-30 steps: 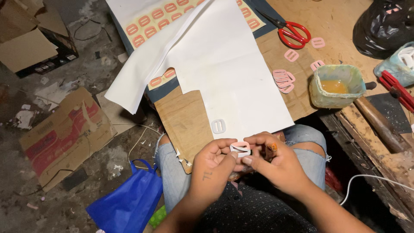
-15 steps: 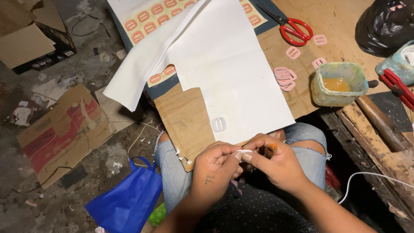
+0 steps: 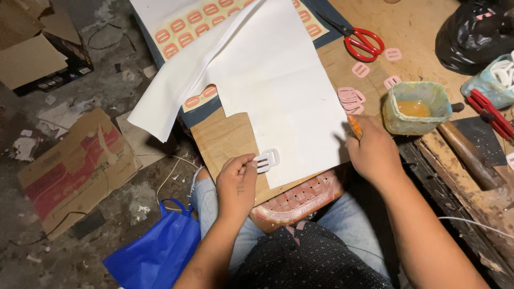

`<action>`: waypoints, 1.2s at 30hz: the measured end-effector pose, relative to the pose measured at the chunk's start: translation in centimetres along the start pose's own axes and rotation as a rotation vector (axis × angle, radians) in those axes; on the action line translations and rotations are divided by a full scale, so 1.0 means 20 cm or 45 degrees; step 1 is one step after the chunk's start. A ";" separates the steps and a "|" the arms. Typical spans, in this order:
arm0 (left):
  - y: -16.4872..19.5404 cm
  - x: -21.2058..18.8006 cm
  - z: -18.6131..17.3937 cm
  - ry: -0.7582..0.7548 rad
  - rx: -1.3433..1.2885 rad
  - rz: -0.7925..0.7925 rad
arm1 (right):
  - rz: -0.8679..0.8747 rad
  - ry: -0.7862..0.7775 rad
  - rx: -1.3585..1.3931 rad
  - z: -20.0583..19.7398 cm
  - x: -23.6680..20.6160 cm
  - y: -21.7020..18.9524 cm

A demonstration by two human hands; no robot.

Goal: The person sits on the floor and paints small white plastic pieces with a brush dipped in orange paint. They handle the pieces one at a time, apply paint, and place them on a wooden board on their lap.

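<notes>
Wooden board (image 3: 225,140) lies over the person's lap, with a white sheet (image 3: 278,96) on it. Left hand (image 3: 236,182) pinches a white buckle (image 3: 267,159) at the sheet's lower edge, fingers clamped on it. Right hand (image 3: 373,154) grips an orange brush (image 3: 354,126), fingers closed round it, near the glue cup (image 3: 415,107). Red scissors (image 3: 360,40) lie beyond, with pink buckles (image 3: 350,99) beside the cup.

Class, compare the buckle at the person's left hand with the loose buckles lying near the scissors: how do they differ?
The white buckle is pale, the pink buckles rosy. The white buckle sits at the left hand fingertips on the white sheet; the pink buckles lie untouched on bare board. Both share a slotted rectangular shape.
</notes>
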State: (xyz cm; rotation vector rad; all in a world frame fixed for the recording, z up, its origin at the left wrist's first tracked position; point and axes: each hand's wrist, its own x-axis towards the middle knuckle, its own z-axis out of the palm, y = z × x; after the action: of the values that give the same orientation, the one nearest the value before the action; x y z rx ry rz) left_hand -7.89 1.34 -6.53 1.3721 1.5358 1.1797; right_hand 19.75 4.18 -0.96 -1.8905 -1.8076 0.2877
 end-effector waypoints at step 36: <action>0.18 -0.18 0.07 -0.406 -1.040 -0.250 | 0.527 -0.616 1.323 0.15 -0.27 -0.22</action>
State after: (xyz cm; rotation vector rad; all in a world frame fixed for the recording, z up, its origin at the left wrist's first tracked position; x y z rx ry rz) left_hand -5.00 -1.93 -3.59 0.7815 0.7878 1.1957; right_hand 13.92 -0.49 -2.25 -1.4132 -1.0639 1.5825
